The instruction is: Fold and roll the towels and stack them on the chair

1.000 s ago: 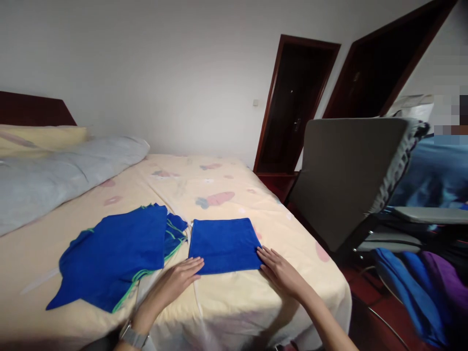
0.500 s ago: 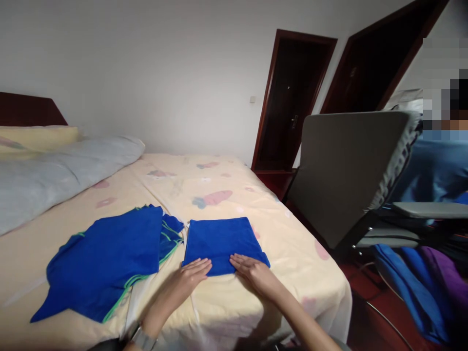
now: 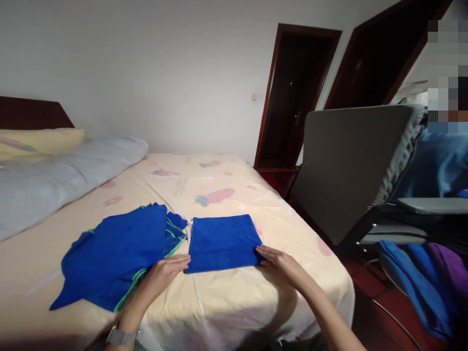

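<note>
A folded blue cloth (image 3: 224, 241) lies flat on the bed as a neat rectangle. My left hand (image 3: 171, 265) touches its near left corner, fingers stretched out side by side. At the right edge, the fingertips of my right hand (image 3: 278, 260) rest against the cloth, with that hand also extended and holding nothing. To the left is a loose stack of blue cloths (image 3: 113, 253) with green edging, spread unevenly, its near right part partly behind my left forearm.
The bed (image 3: 219, 302) has a pale yellow sheet with a carrot print. A grey bolster (image 3: 69, 158) lies at the left. Beyond the bed's right side stand a grey chair (image 3: 358, 170), a person in blue (image 3: 438, 161) and hanging blue and purple cloths (image 3: 413, 282).
My hands have moved apart, from on top of the folded cloth's near edge out to its two sides. The near fold now lies flatter and straighter.
</note>
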{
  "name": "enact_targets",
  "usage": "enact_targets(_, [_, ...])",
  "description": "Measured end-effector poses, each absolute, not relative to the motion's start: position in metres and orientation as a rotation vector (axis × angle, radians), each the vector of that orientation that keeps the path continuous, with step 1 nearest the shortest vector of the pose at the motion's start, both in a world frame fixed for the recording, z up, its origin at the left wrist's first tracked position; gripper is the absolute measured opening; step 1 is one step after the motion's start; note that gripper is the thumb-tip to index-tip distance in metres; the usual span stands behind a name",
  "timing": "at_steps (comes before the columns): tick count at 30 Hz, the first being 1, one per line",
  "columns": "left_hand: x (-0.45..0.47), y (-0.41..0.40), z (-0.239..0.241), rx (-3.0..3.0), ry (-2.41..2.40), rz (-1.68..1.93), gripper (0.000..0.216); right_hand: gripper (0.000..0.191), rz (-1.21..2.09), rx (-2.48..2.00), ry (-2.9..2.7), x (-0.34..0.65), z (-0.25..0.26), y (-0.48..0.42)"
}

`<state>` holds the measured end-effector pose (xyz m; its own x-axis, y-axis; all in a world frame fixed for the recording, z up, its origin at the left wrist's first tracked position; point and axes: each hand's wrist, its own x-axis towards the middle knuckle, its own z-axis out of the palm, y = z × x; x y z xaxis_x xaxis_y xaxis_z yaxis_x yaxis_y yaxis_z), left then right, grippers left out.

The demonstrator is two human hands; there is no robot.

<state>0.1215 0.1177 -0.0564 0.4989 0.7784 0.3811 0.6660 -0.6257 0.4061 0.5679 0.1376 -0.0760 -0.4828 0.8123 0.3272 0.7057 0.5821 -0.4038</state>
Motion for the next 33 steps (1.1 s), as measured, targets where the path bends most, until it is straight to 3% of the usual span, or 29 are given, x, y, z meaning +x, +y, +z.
enact_targets(4, [0.142,0.117,-0.049,2.614,1.282,0.838,0.032,0.043,0.201,-1.103,-2.313,0.535,-0.071,0.139])
enact_targets(9, [0.174,0.120,-0.068,2.762,1.160,0.590,0.048,0.047,0.186,-0.926,-2.466,0.492,-0.086,0.144])
enact_targets(18, [0.125,0.113,-0.073,2.515,1.245,0.636,0.043,0.038,0.483,-1.178,-2.265,0.588,-0.113,0.141])
enact_targets(23, [0.123,0.114,-0.068,2.404,1.260,0.640,0.036,0.037,0.507,-1.187,-2.287,0.583,-0.095,0.138])
enact_targets(29, [0.128,0.119,-0.067,2.352,1.325,0.805,0.043,0.033,0.239,-1.214,-2.319,0.557,-0.061,0.133])
enact_targets(33, [0.135,0.121,-0.064,2.371,1.326,0.777,0.041,0.035,0.274,-1.181,-2.353,0.549,-0.060,0.133])
